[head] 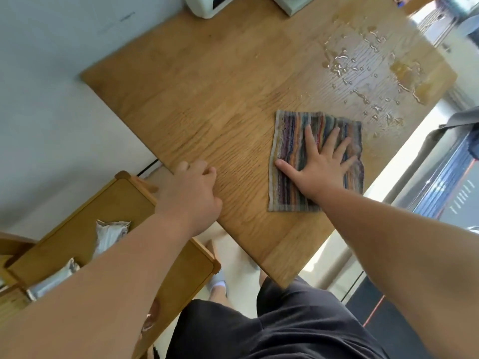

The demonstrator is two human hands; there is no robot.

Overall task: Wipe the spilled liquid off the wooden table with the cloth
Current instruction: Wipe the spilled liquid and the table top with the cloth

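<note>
A striped, many-coloured cloth (293, 156) lies flat on the wooden table (207, 99). My right hand (318, 164) presses down on the cloth with fingers spread wide. Spilled liquid (368, 71) glistens in puddles and drops on the table's far right part, just beyond the cloth's far edge. My left hand (194, 193) rests on the table's near-left edge, fingers curled over the rim, holding nothing else.
A white appliance (207, 6) and a pale box (293, 3) stand at the table's far edge. A lower wooden side table (124, 203) with foil packets (108, 237) sits to the left. A window runs along the right.
</note>
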